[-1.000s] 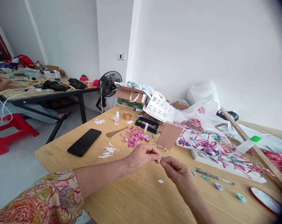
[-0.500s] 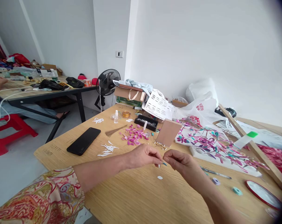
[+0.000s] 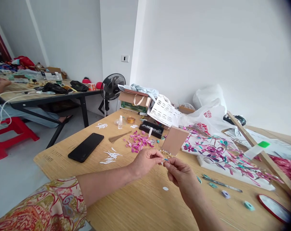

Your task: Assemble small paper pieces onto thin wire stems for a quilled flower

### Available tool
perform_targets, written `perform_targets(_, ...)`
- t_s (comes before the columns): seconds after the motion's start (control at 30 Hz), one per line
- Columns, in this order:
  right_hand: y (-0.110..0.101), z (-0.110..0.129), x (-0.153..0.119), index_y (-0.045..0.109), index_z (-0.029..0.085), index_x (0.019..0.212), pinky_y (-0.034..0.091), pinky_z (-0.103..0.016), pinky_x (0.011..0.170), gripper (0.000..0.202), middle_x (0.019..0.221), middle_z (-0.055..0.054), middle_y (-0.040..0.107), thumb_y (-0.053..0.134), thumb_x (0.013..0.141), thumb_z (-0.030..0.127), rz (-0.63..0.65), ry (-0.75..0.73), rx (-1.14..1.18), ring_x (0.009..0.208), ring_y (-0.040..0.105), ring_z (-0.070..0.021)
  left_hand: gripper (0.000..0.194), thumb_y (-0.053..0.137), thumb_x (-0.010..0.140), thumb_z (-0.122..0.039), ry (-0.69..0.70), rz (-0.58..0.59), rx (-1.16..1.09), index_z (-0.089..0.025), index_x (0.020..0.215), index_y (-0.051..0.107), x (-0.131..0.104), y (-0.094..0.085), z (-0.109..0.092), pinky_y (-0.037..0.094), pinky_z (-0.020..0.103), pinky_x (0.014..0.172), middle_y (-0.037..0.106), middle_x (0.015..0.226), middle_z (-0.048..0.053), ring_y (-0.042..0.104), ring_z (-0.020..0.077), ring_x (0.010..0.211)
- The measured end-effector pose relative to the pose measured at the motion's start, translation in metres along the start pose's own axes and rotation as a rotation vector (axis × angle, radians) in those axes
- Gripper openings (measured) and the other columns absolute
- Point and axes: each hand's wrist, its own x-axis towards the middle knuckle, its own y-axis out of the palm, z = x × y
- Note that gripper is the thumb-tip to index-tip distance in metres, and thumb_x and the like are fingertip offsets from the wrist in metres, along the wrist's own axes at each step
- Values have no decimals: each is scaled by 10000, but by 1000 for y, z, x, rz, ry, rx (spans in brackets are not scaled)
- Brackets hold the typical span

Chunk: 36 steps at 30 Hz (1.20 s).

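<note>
Over the wooden table (image 3: 133,205), my left hand (image 3: 145,163) is closed in a pinch on a small blue piece (image 3: 166,159), too small to identify. My right hand (image 3: 184,175) meets it from the other side, thumb and forefinger pinched at the blue piece's end. A bit of white shows just under the fingertips. Below the hands lies a white oval piece (image 3: 165,188). Pink petals (image 3: 139,141) are heaped beyond my left hand, and white slivers (image 3: 110,156) lie left of it. Behind my right hand stands a brown board (image 3: 174,140).
A black phone (image 3: 86,147) lies at left. Pink and teal flower sprays (image 3: 217,150) rest on white foam at right. Nearer are tweezers (image 3: 222,183), thread spools (image 3: 248,205) and a red-rimmed disc (image 3: 274,208). A co-worker's hand (image 3: 1,86) shows at the far-left table.
My right hand has moved left and its fingertips now meet my left hand's at the blue piece. The teal pieces beside the tweezers have come into fuller view.
</note>
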Motion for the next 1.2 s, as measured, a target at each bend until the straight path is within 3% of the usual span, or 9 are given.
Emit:
perform_targets(0.07, 3, -1, 1, 543, 158, 587, 217, -191, 382, 273, 424, 42, 480, 662, 583, 403, -31, -28, 25, 378, 337, -54, 67, 553, 672, -165, 2, -15, 22, -123, 630, 584, 1, -1, 4, 379, 207, 604, 536, 593, -13, 482, 89, 605)
perform_targets(0.13, 6, -4, 1, 550, 155, 577, 277, -198, 411, 259, 446, 30, 504, 670, 573, 384, -72, -48, 54, 413, 394, -70, 76, 543, 680, -167, -2, -30, 38, -122, 637, 587, 1, -2, 6, 381, 209, 610, 541, 601, -10, 485, 92, 613)
perform_targets(0.3, 14, -15, 0, 554, 169, 670, 269, -183, 409, 237, 499, 48, 507, 670, 581, 355, -123, -51, 152, 427, 391, -63, 74, 547, 674, -171, -6, -65, 35, -126, 640, 595, 1, -2, 8, 391, 207, 620, 552, 614, -10, 495, 94, 621)
perform_targets(0.53, 13, -23, 2, 555, 176, 666, 107, -186, 366, 257, 362, 123, 261, 667, 576, 389, -176, -1, 109, 341, 183, -36, 61, 551, 663, -163, -49, -81, 11, -130, 637, 597, 1, -1, 12, 393, 203, 619, 553, 606, -14, 494, 92, 612)
perform_targets(0.7, 13, -19, 4, 573, 161, 599, 310, -197, 431, 223, 502, 26, 526, 695, 532, 335, -131, -24, 160, 456, 430, -80, 83, 544, 673, -190, -32, -74, 21, -132, 650, 597, 1, -2, 18, 392, 208, 619, 555, 606, -14, 491, 95, 613)
perform_targets(0.77, 13, -19, 4, 586, 161, 603, 349, -214, 471, 214, 525, 14, 544, 700, 527, 326, -134, -25, 169, 492, 461, -97, 86, 544, 675, -196, -28, -79, 37, -134, 657, 600, 1, -3, 21, 390, 206, 615, 554, 604, -15, 491, 95, 614)
perform_targets(0.93, 14, -22, 3, 596, 166, 673, 297, -201, 434, 229, 517, 37, 500, 703, 545, 322, -150, -42, 208, 455, 397, -76, 80, 545, 674, -185, -27, -86, 61, -136, 662, 606, 1, -4, 22, 388, 201, 616, 559, 616, -15, 492, 96, 624)
perform_targets(1.13, 12, -24, 2, 601, 176, 635, 130, -193, 366, 240, 428, 85, 362, 670, 567, 395, -176, -2, 84, 358, 205, -36, 85, 539, 676, -176, -12, -68, 79, -135, 661, 612, -1, -4, 18, 388, 206, 620, 570, 626, -8, 498, 101, 632)
perform_targets(1.2, 10, -24, 2, 611, 178, 617, 144, -196, 360, 225, 442, 69, 410, 681, 549, 382, -199, -29, 13, 358, 237, -39, 85, 542, 676, -176, 9, -69, 122, -139, 663, 617, -2, -4, 18, 384, 207, 617, 573, 626, -8, 497, 103, 633)
